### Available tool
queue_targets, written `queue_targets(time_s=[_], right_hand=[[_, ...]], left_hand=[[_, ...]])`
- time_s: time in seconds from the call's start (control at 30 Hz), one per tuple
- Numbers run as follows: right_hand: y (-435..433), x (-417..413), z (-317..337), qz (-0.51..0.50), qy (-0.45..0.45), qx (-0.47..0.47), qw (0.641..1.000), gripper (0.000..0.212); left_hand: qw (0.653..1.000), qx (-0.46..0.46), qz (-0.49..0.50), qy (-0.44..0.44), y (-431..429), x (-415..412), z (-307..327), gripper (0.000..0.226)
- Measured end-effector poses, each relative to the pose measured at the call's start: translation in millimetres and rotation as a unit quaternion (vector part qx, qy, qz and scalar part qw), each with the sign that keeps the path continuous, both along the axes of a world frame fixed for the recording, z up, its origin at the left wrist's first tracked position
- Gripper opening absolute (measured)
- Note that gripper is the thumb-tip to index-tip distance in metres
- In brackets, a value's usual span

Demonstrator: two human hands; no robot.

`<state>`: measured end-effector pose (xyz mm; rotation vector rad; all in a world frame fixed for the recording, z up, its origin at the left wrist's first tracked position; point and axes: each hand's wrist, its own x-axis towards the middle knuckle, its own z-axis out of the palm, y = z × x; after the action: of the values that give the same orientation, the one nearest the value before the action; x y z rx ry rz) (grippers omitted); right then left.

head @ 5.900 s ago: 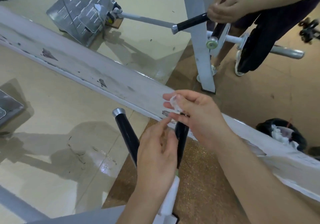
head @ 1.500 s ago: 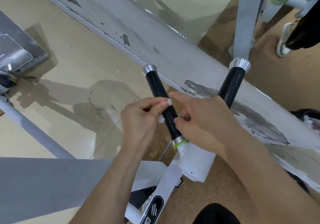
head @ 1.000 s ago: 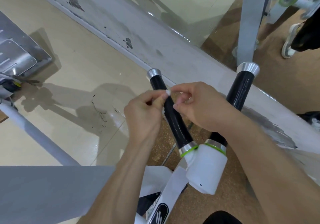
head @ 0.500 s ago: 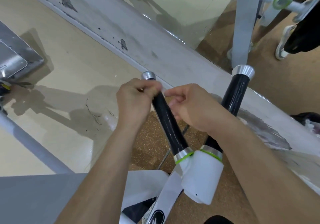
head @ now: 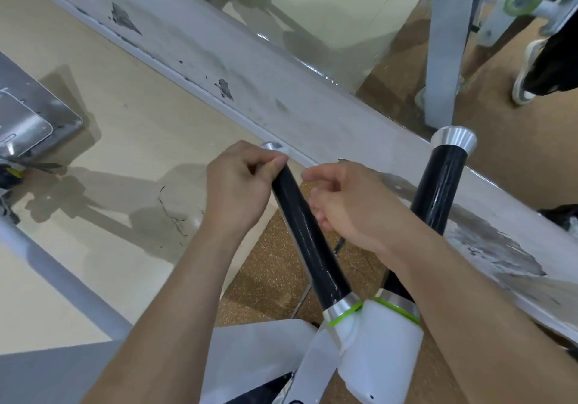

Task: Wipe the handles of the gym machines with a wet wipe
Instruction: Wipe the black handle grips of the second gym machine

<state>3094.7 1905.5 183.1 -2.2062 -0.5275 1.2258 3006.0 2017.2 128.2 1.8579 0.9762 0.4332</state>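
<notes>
Nearest the camera, below the grip, a white hub [head: 380, 335] carries 2 black handles, each ringed in chrome and green at its base. The left handle [head: 308, 241] rises from the hub to the left hand [head: 237, 191], which is closed around its top just under the chrome end cap [head: 275, 146]. Just right of that grip, the right hand [head: 347, 206] hovers beside the shaft with fingers curled and not clearly clamped on anything. The wet wipe cannot be seen; it may be tucked inside either fist, but that cannot be told. The shaft below the grip looks glossy, which suggests it has been wiped along most of its length, with only the cap end left. Farther right of the grip, the right handle [head: 441, 197] stands untouched, so by this showing about 1 of 2 is done here. Beyond the grip runs a scuffed white beam [head: 250, 69].
</notes>
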Motion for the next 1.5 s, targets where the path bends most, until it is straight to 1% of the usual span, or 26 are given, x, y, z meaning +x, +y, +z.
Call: queue_targets(time_s=[0.07,0.13,0.17,0.23,0.3,0.33,0.4,0.43,0.47,0.5,0.57,0.63,0.7,0.77,0.83,0.9,0.93,1.07,1.1,1.13,1.17,1.23,1.27,1.33,1.43,1.5], right_hand=[[7,0,-2,0.056,-0.074,0.008,0.996,0.047],[21,1,-4,0.105,-0.170,0.032,0.979,0.058],[30,3,-5,0.111,-0.200,0.047,0.972,0.058],[50,10,-11,0.108,-0.220,0.045,0.968,0.045],[62,15,-17,0.109,-0.203,0.034,0.972,0.027],[63,18,-20,0.111,-0.193,0.037,0.974,0.022],[62,23,-23,0.100,-0.172,0.039,0.979,0.019],[61,24,-26,0.081,-0.160,0.038,0.983,0.020],[61,25,-28,0.056,-0.152,0.037,0.986,0.020],[62,25,-31,0.026,-0.154,0.041,0.987,0.018],[67,25,-37,-0.021,-0.169,0.064,0.983,0.007],[65,24,-42,-0.021,-0.179,0.073,0.981,0.005],[55,24,-39,0.011,-0.173,0.058,0.983,0.007],[45,25,-36,0.004,-0.129,0.056,0.990,0.012],[46,24,-36,-0.080,-0.057,0.071,0.993,0.008],[57,24,-41,-0.149,-0.059,0.097,0.982,0.011],[62,23,-45,-0.152,-0.072,0.102,0.980,0.015],[51,19,-33,-0.045,-0.117,0.058,0.990,0.003],[45,19,-27,-0.024,-0.127,0.048,0.991,0.004],[41,18,-23,-0.019,-0.117,0.049,0.992,0.005],[39,18,-21,-0.032,-0.083,0.060,0.994,0.006],[42,15,-18,-0.086,0.006,0.088,0.992,0.009],[44,14,-19,-0.108,0.012,0.094,0.990,0.009],[43,15,-18,-0.097,-0.024,0.073,0.992,0.005],[31,16,-5,0.001,-0.087,0.017,0.996,0.009],[25,15,2,0.048,-0.118,-0.003,0.992,0.012]], left_hand=[[0.998,0.053,-0.029,0.014,12,9,-5,0.015],[0.991,0.095,-0.074,0.058,27,23,-6,0.025],[0.985,0.114,-0.101,0.077,30,27,-5,0.031],[0.974,0.143,-0.154,0.087,31,24,-3,0.040],[0.973,0.155,-0.158,0.058,29,13,1,0.036],[0.981,0.132,-0.135,0.034,28,8,2,0.030],[0.997,0.017,-0.071,-0.016,28,2,4,0.022],[0.997,-0.050,-0.038,-0.043,27,0,5,0.024],[0.993,-0.098,-0.005,-0.067,24,-1,3,0.026],[0.990,-0.111,0.026,-0.078,21,0,1,0.024],[0.992,-0.084,0.070,-0.056,15,3,-1,0.014],[0.993,-0.057,0.096,-0.025,11,7,-3,0.011],[0.995,-0.041,0.087,-0.010,12,8,-4,0.010],[0.998,-0.024,0.055,0.006,9,6,-6,0.011],[0.999,-0.036,0.038,0.005,4,2,-10,0.016],[0.998,-0.055,0.030,-0.011,-2,-3,-13,0.024],[0.997,-0.063,0.025,-0.020,-6,-7,-14,0.029],[0.996,-0.077,0.010,-0.035,-25,-26,-14,0.037],[0.996,-0.079,0.003,-0.035,-30,-29,-14,0.039],[0.996,-0.076,-0.004,-0.034,-35,-31,-15,0.041],[0.997,-0.071,-0.007,-0.035,-38,-33,-15,0.042],[0.997,-0.061,-0.004,-0.037,-39,-33,-15,0.045],[0.998,-0.056,-0.004,-0.032,-38,-32,-14,0.046],[0.999,-0.041,-0.015,-0.013,-36,-30,-13,0.046],[0.998,-0.018,-0.048,0.021,-34,-31,-7,0.046],[0.997,-0.024,-0.060,0.042,-36,-31,-1,0.049]])
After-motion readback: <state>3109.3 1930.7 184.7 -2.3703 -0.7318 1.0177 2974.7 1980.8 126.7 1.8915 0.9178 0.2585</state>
